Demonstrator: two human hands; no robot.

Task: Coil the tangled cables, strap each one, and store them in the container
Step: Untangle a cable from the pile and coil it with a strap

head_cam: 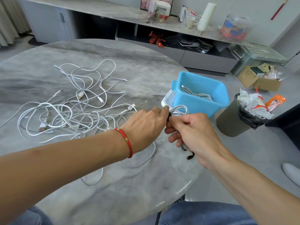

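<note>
A coiled white cable [179,110], bound by a black strap [169,117], is pinched between the left hand [146,122] and right hand [191,132], just beside the blue container [217,101] on a grey table [113,184]; tangled cables [69,108] lie left.

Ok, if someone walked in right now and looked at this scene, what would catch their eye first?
Probably the sprawling tangle of white charging cables across the left of the round grey marble table. Next, the two hands meeting mid-frame: the left hand and right hand both grip a small white cable coil with a black strap around it. Just behind sits the bright blue plastic container, a coiled cable already inside.
</note>
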